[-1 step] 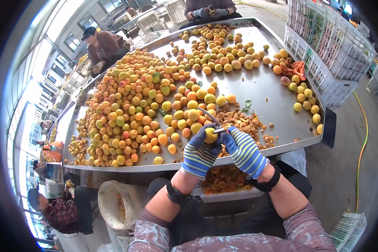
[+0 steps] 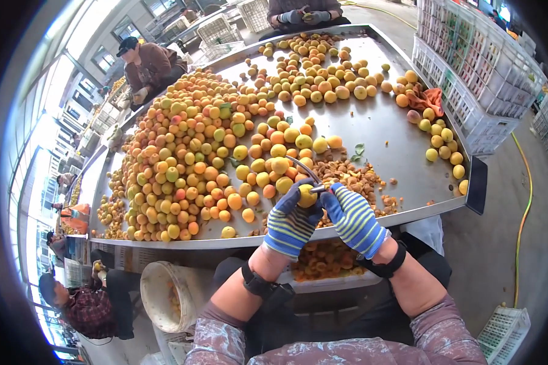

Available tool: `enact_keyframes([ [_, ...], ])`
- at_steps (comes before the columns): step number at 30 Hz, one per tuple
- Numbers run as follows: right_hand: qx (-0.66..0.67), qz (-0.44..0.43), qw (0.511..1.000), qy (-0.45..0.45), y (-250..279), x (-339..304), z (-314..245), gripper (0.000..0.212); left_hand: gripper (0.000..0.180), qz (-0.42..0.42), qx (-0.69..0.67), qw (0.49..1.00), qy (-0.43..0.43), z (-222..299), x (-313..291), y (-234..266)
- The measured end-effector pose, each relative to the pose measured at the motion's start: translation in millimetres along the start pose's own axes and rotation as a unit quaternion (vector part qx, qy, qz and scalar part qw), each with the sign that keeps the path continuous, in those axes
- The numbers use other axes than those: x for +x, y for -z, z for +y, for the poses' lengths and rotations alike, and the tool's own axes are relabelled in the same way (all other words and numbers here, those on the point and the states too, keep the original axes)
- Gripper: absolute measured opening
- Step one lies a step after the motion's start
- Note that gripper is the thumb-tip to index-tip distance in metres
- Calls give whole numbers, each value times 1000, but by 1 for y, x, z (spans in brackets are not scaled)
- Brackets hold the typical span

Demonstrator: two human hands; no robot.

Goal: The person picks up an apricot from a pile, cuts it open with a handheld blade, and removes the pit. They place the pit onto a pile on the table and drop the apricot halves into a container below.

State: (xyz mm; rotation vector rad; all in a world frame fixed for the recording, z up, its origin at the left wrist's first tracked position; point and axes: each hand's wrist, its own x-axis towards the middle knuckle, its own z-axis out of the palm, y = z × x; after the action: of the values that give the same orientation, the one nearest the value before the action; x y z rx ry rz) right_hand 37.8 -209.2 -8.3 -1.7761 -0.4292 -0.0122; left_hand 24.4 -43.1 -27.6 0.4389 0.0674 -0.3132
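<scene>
My left hand [image 2: 291, 224], in a blue, striped knit glove, is closed around a yellow-green apricot [image 2: 307, 196] just above the near edge of a metal table [image 2: 383, 131]. Close beside it, my right hand [image 2: 352, 218], gloved alike, grips a knife with a thin curved blade [image 2: 302, 165]. The knife's metal part rests against the apricot's right side; how deep it goes cannot be seen. Beyond my hands lies a heap of brown pits [image 2: 351, 177] with orange scraps. Left of it spreads a large pile of apricots [image 2: 186, 143].
Below the table edge, between my knees, a tub holds apricot pieces [image 2: 327, 260]. A white bucket [image 2: 155, 299] stands at my left. Stacked white crates [image 2: 478, 73] flank the table's right side, near an orange cloth [image 2: 430, 101]. Co-workers sit across the table and to the left.
</scene>
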Motion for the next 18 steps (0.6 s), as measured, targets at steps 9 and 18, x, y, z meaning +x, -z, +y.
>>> enact_keyframes([
  [9, -144, 57, 987, 53, -19, 7, 15, 25, 32, 47, 22, 998, -18, -6, 9, 12],
  [18, -140, 58, 988, 11, -39, 12, 20, 25, 34, 38, 105, 991, -71, 1, 10, 28],
])
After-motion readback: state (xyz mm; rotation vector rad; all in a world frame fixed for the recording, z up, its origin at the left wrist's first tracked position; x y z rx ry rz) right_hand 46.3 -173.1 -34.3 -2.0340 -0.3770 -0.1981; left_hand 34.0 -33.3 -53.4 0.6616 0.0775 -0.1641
